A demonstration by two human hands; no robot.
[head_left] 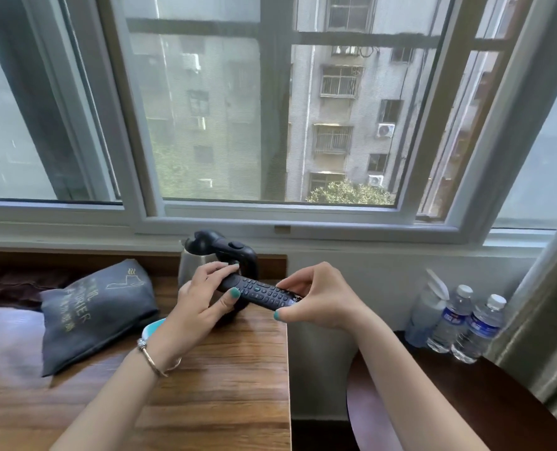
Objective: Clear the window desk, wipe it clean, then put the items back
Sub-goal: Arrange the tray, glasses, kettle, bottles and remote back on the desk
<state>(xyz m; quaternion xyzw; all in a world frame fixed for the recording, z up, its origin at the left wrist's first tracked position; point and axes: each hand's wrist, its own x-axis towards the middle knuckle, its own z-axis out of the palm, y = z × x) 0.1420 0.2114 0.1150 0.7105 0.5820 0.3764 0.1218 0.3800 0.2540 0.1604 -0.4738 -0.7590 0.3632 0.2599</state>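
Black remote (260,292) is pinched by both our left hand (202,296) and right hand (316,296); we judge clearing underway, next carrying it toward three o'clock off the worktop (225,379).

My left hand (202,297) gripped one end of the remote (257,292); my right hand (316,296) pinched its other end, forearms converging.
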